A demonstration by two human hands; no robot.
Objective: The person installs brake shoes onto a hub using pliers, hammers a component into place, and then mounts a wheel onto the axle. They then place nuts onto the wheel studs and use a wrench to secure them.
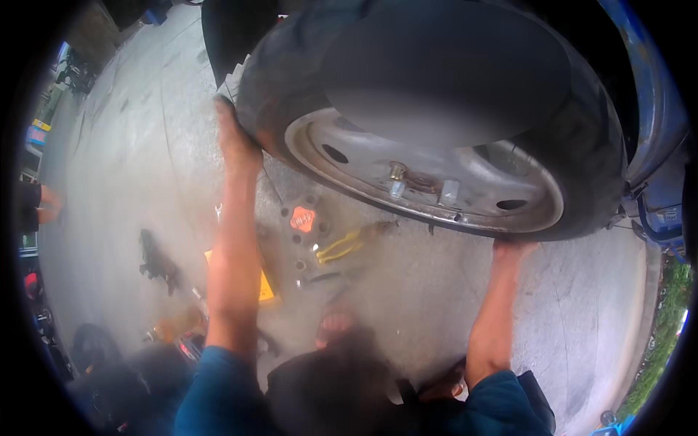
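A large wheel (509, 218) with a black tyre and a worn silver rim (327, 138) fills the upper middle and right, tilted toward me. My left hand (236, 138) grips the tyre's left side, thumb pointing up and the other fingers mostly hidden. Under the tyre's lower right edge is my right hand (512, 248), pressed up against the rubber with its fingers largely hidden. Around the rim's centre are a brassy stud or nut (396, 171) and a silver nut (448, 192). The upper part of the wheel is blurred out.
On the concrete between my arms lie yellow-handled pliers (339, 247), an orange cap-like piece (302, 219) ringed by small round parts, and a yellow box (267, 288). A dark metal part (156, 261) lies to the left. Blue metalwork (648, 94) flanks the wheel. Someone else's arm or leg (49, 203) shows far left.
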